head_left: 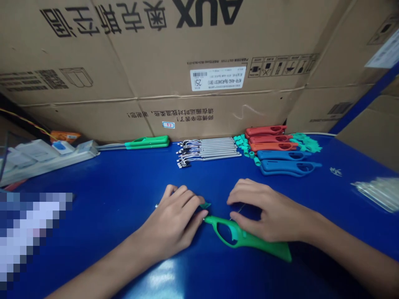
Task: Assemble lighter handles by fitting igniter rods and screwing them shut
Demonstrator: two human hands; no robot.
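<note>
The green plastic lighter shell (249, 238) lies on the blue table (93, 199), right under the right hand (271, 211). A big cardboard box (156, 62) stands behind the table. The left hand (170, 224) is just beside the shell. Its fingers (183, 199) curl down and touch a small teal piece (205, 205), but I cannot tell if they pinch it. The right hand's fingers (246, 193) are spread wide and hold nothing tight. Farther back lie red shells (264, 137), blue shells (286, 166) and a row of thin metal rods (208, 149).
</note>
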